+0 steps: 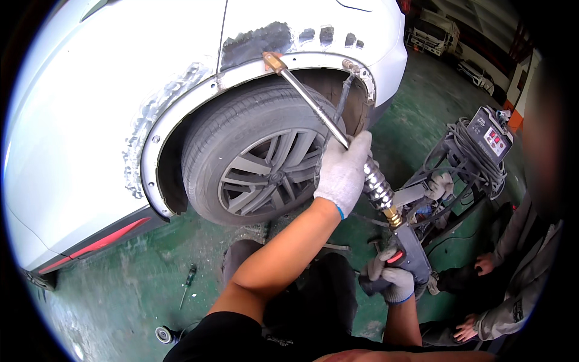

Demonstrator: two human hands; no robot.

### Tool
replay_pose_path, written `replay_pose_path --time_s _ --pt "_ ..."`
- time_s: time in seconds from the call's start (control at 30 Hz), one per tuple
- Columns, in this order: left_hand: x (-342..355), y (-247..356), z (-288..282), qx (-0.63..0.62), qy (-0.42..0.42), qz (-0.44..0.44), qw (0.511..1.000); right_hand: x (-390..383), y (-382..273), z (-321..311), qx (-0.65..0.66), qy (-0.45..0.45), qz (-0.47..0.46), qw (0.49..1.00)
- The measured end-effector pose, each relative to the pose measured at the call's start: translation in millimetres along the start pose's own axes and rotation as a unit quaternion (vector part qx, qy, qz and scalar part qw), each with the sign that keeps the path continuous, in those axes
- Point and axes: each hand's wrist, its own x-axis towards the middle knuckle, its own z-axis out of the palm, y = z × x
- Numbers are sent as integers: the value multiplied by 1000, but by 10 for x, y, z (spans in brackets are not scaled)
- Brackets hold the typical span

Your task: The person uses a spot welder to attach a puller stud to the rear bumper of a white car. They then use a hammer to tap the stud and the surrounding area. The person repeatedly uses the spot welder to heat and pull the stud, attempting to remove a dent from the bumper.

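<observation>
I hold a spot-weld dent puller point(315, 107) with a long steel shaft across the car's rear wheel. My left hand point(342, 175), in a white knit glove, is closed round the shaft just above the ribbed metal section. My gloved right hand point(395, 282) grips the puller's dark pistol handle, by the red trigger. The copper-coloured tip point(274, 62) is at the wheel arch edge point(241, 71), below a sanded grey patch point(256, 45); firm contact is hard to tell. A clamp point(351, 67) with a cable sits farther right on the arch. The wheel point(274, 175) is below.
A welding machine point(491, 137) with coiled cables stands on a cart at right, with gloves point(440, 186) on it. A person's hand point(484, 263) and sleeves are close at far right. A screwdriver point(188, 283) and an angle grinder point(166, 333) lie on the green floor.
</observation>
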Motion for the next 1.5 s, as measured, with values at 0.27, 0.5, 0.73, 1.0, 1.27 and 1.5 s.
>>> replay_pose_path --time_s 0.27,0.5,0.73,1.0,1.27,1.5 --pt "41 -74 -53 -69 -18 -34 997 -40 87 57 -4 4 -18 1000" --pt "-19 -25 -7 -91 -25 -27 995 -57 79 -3 -9 -16 -39 999" --pt "-17 22 -25 -98 -20 -27 995 -44 62 73 -41 -26 -70 996" --pt "291 398 -122 -253 -39 -36 966 -251 -187 223 -229 60 -47 970" --pt "15 19 -188 -367 -342 -44 864 17 -641 361 -697 137 -285 644" --pt "-8 -51 19 14 9 -11 1000 -40 -49 294 187 -17 -18 982"
